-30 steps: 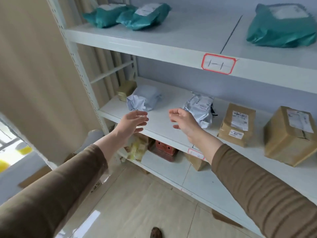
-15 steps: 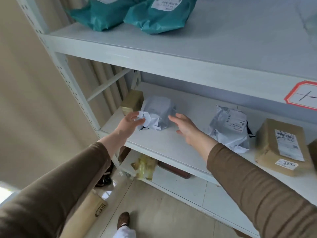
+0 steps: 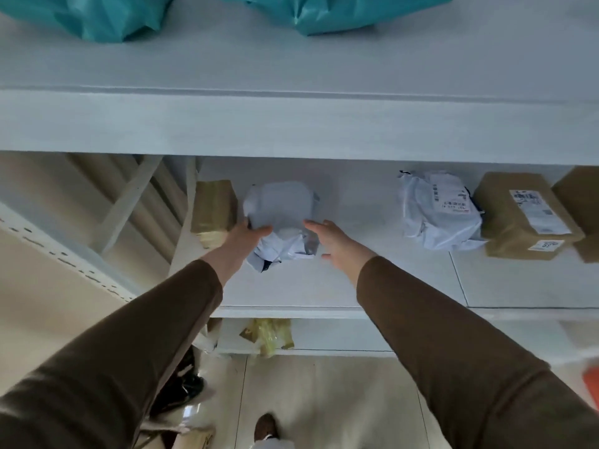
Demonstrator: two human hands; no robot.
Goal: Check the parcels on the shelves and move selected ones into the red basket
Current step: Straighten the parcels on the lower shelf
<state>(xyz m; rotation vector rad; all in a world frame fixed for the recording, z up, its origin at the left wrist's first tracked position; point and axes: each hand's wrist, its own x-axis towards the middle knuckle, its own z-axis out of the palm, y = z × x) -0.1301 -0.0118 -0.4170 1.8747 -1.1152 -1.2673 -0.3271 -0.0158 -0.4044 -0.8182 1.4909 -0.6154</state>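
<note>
Your left hand (image 3: 247, 235) grips the left side of the crumpled pale-grey plastic mailer bag (image 3: 281, 218) at the centre of the frame, thumb over its top and the other fingers hidden behind it. Your right hand (image 3: 334, 242) is just to the right of that bag with fingers straight and spread — whether the fingertips touch the plastic cannot be told, and it holds nothing. The bag sits on the white middle shelf (image 3: 372, 283), toward its left end.

Just left of the bag, touching or nearly so, stands a small brown box wrapped in tape (image 3: 214, 209). To the right, well apart from your hands, lies a second white plastic mailer with a printed label (image 3: 437, 212), and beside it a brown cardboard box with a white shipping label (image 3: 522, 215); another brown box (image 3: 581, 205) is cut off at the right edge.

Along the top of the frame, two teal plastic mailer bags (image 3: 330, 11) rest on the white upper shelf (image 3: 291, 124). Below the middle shelf, a yellowish taped packet (image 3: 270, 335) shows on the lower shelf — and a sliver of something red-orange (image 3: 591, 382) appears at the lower right edge, too little to identify.
</note>
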